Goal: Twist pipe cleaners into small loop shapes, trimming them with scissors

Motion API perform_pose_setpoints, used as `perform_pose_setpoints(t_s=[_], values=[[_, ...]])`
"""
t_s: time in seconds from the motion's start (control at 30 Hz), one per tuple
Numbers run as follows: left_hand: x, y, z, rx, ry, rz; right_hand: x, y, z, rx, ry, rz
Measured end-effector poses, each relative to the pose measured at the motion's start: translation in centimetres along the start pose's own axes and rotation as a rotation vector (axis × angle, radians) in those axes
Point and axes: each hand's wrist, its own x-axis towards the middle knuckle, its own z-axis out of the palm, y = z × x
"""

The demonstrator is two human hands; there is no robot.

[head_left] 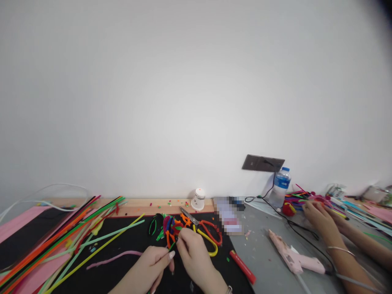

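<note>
My left hand is closed in a pinch on a dark green pipe cleaner. The other end of this short piece runs to the pinched fingertips of my right hand. Just beyond my fingers lies a bundle of bent pipe cleaners in orange, purple, red and blue. A dark green loop rests to its left. Scissors with red and yellow handles lie partly open past my right hand. A wavy lilac pipe cleaner stretches out left of my left hand.
Long pipe cleaners are heaped at left over pink sheets. A paper cup stands upside down by the wall. At right are a red tube-like stick, a pink glue gun, a water bottle, a cable and a co-worker's hands.
</note>
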Motion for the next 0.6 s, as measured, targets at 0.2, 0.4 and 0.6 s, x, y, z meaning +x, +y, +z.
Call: perform_pose_setpoints(t_s=[0.2, 0.4, 0.6], values=[[0.15, 0.09, 0.02, -0.085, -0.015, 0.114, -0.27, 0.4, 0.8, 0.132, -0.16, 0.009], [0.22, -0.1, -0.07, -0.07, -0.035, 0.033, -0.16, 0.7, 0.63, 0.059, -0.165, -0.006], [-0.01, -0.36, -0.12, -0.056, -0.032, 0.009, -0.25, 0.59, 0.15, -0.047, -0.197, -0.03]])
